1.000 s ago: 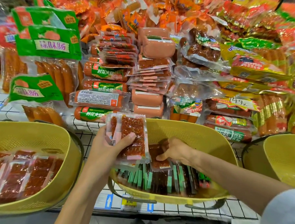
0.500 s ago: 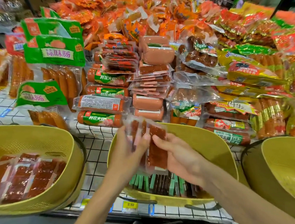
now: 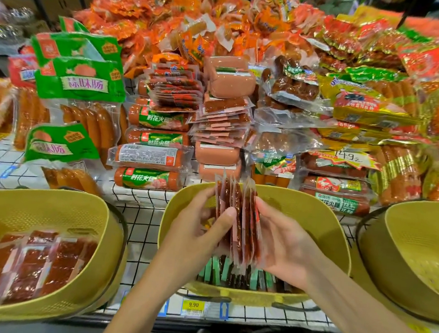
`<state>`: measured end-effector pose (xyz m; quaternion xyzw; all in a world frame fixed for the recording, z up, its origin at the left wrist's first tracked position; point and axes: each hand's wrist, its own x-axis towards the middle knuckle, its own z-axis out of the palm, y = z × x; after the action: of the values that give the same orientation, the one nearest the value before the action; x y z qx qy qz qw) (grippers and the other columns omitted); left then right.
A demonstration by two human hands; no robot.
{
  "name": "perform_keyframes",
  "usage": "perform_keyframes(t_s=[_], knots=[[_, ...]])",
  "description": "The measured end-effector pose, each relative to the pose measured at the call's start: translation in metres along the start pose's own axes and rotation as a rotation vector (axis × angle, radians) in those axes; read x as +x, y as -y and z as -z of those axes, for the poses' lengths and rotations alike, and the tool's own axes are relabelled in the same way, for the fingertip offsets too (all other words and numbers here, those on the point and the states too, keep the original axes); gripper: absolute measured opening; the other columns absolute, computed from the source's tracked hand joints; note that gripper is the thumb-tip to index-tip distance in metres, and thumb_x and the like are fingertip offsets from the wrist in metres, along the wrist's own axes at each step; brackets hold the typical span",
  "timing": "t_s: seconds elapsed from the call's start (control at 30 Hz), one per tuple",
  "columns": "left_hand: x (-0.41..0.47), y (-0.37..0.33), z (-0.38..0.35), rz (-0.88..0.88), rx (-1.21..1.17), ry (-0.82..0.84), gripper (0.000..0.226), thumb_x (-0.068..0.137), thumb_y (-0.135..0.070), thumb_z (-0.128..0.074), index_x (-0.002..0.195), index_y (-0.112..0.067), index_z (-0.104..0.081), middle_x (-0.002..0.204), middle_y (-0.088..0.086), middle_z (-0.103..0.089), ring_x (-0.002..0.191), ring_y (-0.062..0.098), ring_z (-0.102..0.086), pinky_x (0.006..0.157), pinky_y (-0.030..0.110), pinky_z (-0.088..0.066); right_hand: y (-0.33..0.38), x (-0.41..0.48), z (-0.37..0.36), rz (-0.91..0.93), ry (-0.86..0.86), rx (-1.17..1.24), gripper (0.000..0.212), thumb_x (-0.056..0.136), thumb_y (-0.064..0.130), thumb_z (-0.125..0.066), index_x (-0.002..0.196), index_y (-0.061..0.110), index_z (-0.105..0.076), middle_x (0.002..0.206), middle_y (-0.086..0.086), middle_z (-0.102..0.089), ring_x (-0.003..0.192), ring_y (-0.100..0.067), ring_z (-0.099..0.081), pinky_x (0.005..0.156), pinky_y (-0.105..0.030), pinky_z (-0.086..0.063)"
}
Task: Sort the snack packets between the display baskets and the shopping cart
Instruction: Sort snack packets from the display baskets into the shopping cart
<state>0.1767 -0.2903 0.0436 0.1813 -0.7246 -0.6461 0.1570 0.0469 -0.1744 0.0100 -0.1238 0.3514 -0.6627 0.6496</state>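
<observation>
While the left hand grips the red packets and the right hand presses flat against them, green packets lie seemingly unsorted in the middle basket.

Clear glossy plastic film on the packets, glinting at every crinkle. The yellow baskets are matt plastic, finely perforated inside. Off right, foil packs flash a metallic gold, and the paper price tag looks flat and dull.

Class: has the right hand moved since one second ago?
Yes. The right hand rose from the packets in the middle basket to the stack the left hand holds.
</observation>
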Motion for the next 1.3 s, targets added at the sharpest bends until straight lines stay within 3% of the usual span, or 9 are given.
perform_keyframes(t_s=[0.2,0.33,0.5,0.57,0.73,0.87,1.0,1.17,1.3], knots=[[0.001,-0.003,0.0,-0.017,-0.047,0.048,0.043,0.082,-0.034,-0.055,0.125,-0.027,-0.054,0.109,0.002,-0.072,0.1,0.016,-0.069,0.08,0.038,-0.059,0.003,-0.005,0.004,0.013,-0.017,0.076,0.051,0.091,0.039,-0.059,0.132,0.01,-0.055,0.115,-0.01,-0.064,0.099,-0.024,-0.065,0.097,-0.046,-0.044],[0.002,-0.005,-0.003,0.011,-0.08,0.032,0.035,0.082,-0.03,-0.053,0.117,-0.034,-0.056,0.096,0.001,-0.075,0.087,0.015,-0.072,0.072,0.036,-0.06,0.005,-0.009,0.002,0.021,0.019,0.125,0.051,0.09,0.035,-0.06,0.132,0.007,-0.054,0.114,-0.01,-0.065,0.1,-0.025,-0.064,0.093,-0.042,-0.049],[0.004,-0.006,-0.005,-0.022,-0.063,0.014,0.026,0.096,-0.016,-0.046,0.111,-0.034,-0.057,0.072,-0.016,-0.071,0.066,-0.005,-0.065,0.058,0.011,-0.049,0.005,-0.011,0.003,0.008,0.008,0.143,0.06,0.09,0.035,-0.059,0.14,0.005,-0.044,0.148,-0.019,-0.036,0.137,-0.036,-0.033,0.115,-0.056,-0.021],[0.005,-0.004,-0.006,-0.002,-0.079,0.014,0.03,0.099,-0.01,-0.043,0.11,-0.033,-0.058,0.06,-0.018,-0.065,0.055,-0.008,-0.059,0.053,0.009,-0.046,0.005,-0.012,0.004,0.006,0.015,0.147,0.06,0.089,0.035,-0.061,0.139,0.006,-0.046,0.149,-0.02,-0.035,0.138,-0.036,-0.033,0.112,-0.055,-0.027],[0.007,-0.003,-0.006,0.039,-0.043,0.065,0.037,0.095,0.002,-0.046,0.114,-0.028,-0.057,0.076,-0.007,-0.072,0.069,0.0,-0.067,0.059,0.013,-0.051,0.006,-0.015,0.004,0.011,-0.008,0.132,0.052,0.09,0.034,-0.06,0.134,0.008,-0.053,0.138,-0.017,-0.05,0.121,-0.032,-0.052,0.109,-0.053,-0.034],[0.012,0.0,-0.011,0.068,0.049,0.123,0.05,0.084,0.01,-0.059,0.117,-0.027,-0.051,0.086,-0.01,-0.073,0.08,0.0,-0.067,0.07,0.015,-0.051,0.003,-0.017,0.0,0.061,-0.175,-0.12,0.046,0.086,0.034,-0.062,0.123,0.006,-0.062,0.107,-0.011,-0.067,0.091,-0.022,-0.065,0.08,-0.038,-0.057],[0.016,0.007,-0.023,0.079,0.058,-0.09,0.038,0.086,0.007,-0.055,0.106,-0.025,-0.054,0.068,-0.017,-0.067,0.064,-0.004,-0.06,0.059,0.012,-0.048,0.004,-0.021,0.002,0.116,-0.292,-0.152,0.045,0.083,0.03,-0.062,0.122,0.006,-0.06,0.111,-0.015,-0.068,0.099,-0.029,-0.064,0.083,-0.044,-0.054],[0.022,0.009,-0.024,0.138,-0.099,-0.272,0.033,0.087,0.0,-0.058,0.101,-0.03,-0.055,0.079,-0.002,-0.071,0.076,0.019,-0.069,0.072,0.042,-0.058,0.014,-0.037,0.01,0.14,-0.339,-0.166,0.04,0.084,0.021,-0.061,0.121,0.006,-0.06,0.115,-0.014,-0.068,0.106,-0.028,-0.065,0.081,-0.041,-0.057],[0.022,0.008,-0.031,0.16,-0.152,-0.132,0.04,0.08,-0.021,-0.069,0.116,-0.027,-0.053,0.09,-0.013,-0.075,0.08,0.005,-0.072,0.057,0.02,-0.056,0.017,-0.056,0.011,0.182,-0.398,-0.263,0.041,0.08,0.028,-0.068,0.116,0.009,-0.063,0.11,-0.013,-0.07,0.101,-0.028,-0.067,0.08,-0.04,-0.057]])
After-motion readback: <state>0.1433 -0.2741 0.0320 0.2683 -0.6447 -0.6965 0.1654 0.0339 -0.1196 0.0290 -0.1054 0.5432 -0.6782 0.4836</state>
